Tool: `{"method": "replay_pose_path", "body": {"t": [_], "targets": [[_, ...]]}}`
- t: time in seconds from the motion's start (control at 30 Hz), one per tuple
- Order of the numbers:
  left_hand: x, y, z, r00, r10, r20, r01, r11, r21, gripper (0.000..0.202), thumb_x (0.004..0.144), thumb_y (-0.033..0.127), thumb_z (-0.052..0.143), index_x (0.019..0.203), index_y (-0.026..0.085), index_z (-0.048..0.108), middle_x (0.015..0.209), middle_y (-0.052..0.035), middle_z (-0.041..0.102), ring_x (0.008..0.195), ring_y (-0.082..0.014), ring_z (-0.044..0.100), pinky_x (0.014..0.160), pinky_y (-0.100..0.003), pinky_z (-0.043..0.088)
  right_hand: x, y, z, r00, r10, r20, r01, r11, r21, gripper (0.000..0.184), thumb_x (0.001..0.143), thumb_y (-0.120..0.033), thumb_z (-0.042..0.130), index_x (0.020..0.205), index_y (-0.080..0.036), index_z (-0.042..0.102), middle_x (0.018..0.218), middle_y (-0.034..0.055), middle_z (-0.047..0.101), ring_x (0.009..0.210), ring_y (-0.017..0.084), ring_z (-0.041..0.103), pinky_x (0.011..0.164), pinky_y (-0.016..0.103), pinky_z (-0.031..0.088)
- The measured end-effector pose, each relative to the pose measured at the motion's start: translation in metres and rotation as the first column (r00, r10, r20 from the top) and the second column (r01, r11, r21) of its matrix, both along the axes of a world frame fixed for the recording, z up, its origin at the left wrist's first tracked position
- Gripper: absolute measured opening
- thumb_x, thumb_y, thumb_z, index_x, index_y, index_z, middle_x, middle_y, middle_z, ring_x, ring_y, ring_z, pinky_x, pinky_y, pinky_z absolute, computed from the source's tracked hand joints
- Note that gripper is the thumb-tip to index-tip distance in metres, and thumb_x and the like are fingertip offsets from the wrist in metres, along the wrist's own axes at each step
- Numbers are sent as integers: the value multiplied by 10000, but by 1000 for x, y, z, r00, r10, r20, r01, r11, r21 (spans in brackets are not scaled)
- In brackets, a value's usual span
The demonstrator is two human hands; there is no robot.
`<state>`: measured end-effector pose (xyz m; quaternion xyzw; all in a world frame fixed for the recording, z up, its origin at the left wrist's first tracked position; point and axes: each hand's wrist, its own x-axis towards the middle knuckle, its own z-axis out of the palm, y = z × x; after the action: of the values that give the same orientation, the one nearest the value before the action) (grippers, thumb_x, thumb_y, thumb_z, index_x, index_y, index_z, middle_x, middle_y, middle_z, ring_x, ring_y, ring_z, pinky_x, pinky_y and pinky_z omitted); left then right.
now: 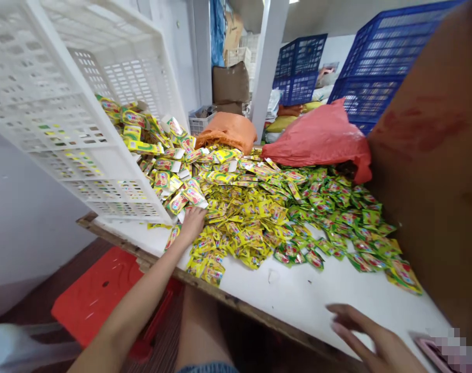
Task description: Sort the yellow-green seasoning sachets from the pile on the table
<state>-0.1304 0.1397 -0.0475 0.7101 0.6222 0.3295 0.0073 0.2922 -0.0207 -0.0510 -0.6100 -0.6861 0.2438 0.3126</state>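
Observation:
My left hand (192,224) is at the lower edge of a heap of small printed yellow cartons (161,180). Its fingers are closed around the end of one small carton (194,192), partly hiding it. Just right of that hand lies a pile of small yellow sachets (251,233), and farther right a spread of green sachets (332,207). Over the bare white tabletop (274,300) near the front edge, my right hand (371,336) is open and holds nothing, with thumb and fingers apart.
A white plastic crate (84,171) lies tipped on its side at the left, cartons spilling from it. Behind the piles are an orange sack (231,129) and a red sack (317,137). A brown board (430,155) borders the right. A red stool (99,290) stands below.

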Motion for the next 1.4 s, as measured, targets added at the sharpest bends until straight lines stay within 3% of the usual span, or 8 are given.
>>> {"method": "replay_pose_path", "body": {"t": [0.2, 0.37, 0.5, 0.6, 0.73, 1.03, 1.17, 1.4], "targets": [[66, -54, -3, 829, -45, 558, 71, 997, -26, 248, 774, 307, 531, 978, 168, 509, 873, -36, 606, 765, -164, 562, 697, -265, 442, -95, 23, -1, 952, -14, -305, 10, 1000, -15, 322, 788, -403, 523, 1056, -225, 540, 971, 81, 645, 769, 198, 621, 670, 300, 506], [118, -117, -13, 552, -252, 795, 599, 783, -168, 273, 739, 307, 597, 974, 179, 542, 935, -38, 613, 876, -174, 559, 794, -260, 427, -142, 32, -22, 916, 0, -401, -27, 998, -61, 214, 830, -367, 469, 836, -166, 544, 700, 50, 628, 627, 172, 574, 566, 264, 459], [112, -122, -30, 431, 2, 902, 645, 699, -310, 372, 669, 376, 663, 950, 146, 583, 891, -60, 651, 845, -209, 588, 754, -290, 456, -150, 30, -22, 900, 297, -320, -333, 941, -63, 123, 793, -255, 529, 884, -196, 586, 844, 39, 646, 765, 186, 582, 674, 276, 449], [105, -117, -41, 327, 212, 921, 553, 747, -369, 395, 634, 421, 683, 887, 125, 616, 803, -73, 678, 760, -217, 618, 694, -300, 470, -144, 49, -20, 888, 360, -286, -386, 922, -40, 154, 786, -243, 530, 924, -214, 592, 842, 19, 643, 731, 173, 578, 641, 265, 446], [110, -111, -41, 102, 244, 964, 549, 795, -259, 412, 664, 426, 658, 939, 122, 608, 864, -113, 685, 738, -222, 644, 622, -303, 488, -143, 105, -16, 994, 69, -82, -51, 977, 209, 185, 842, -270, 442, 907, -196, 599, 877, 52, 624, 797, 188, 551, 726, 311, 417], [116, -106, -58, 75, 284, 956, 444, 849, -287, 375, 625, 346, 711, 895, 128, 569, 752, -62, 689, 650, -197, 646, 572, -280, 499, -211, 143, -18, 942, -48, 332, -42, 965, 259, 201, 769, -340, 570, 875, -172, 599, 980, 128, 580, 968, 276, 461, 805, 388, 328], [111, -107, -62, 72, 294, 953, 450, 843, -294, 368, 637, 348, 702, 891, 115, 572, 767, -75, 685, 686, -212, 648, 575, -290, 509, -171, 130, -21, 997, -40, -68, 55, 971, 232, 203, 784, -393, 531, 794, -198, 587, 800, 45, 618, 815, 206, 518, 757, 326, 351], [117, -103, -56, 112, 280, 953, 473, 829, -299, 357, 618, 350, 713, 849, 98, 609, 796, -100, 686, 701, -215, 647, 578, -283, 514, 3, 146, -9, 865, -389, -316, 432, 898, 76, 370, 659, -528, 579, 537, -187, 506, 543, -4, 508, 577, 157, 464, 552, 271, 356]]}}
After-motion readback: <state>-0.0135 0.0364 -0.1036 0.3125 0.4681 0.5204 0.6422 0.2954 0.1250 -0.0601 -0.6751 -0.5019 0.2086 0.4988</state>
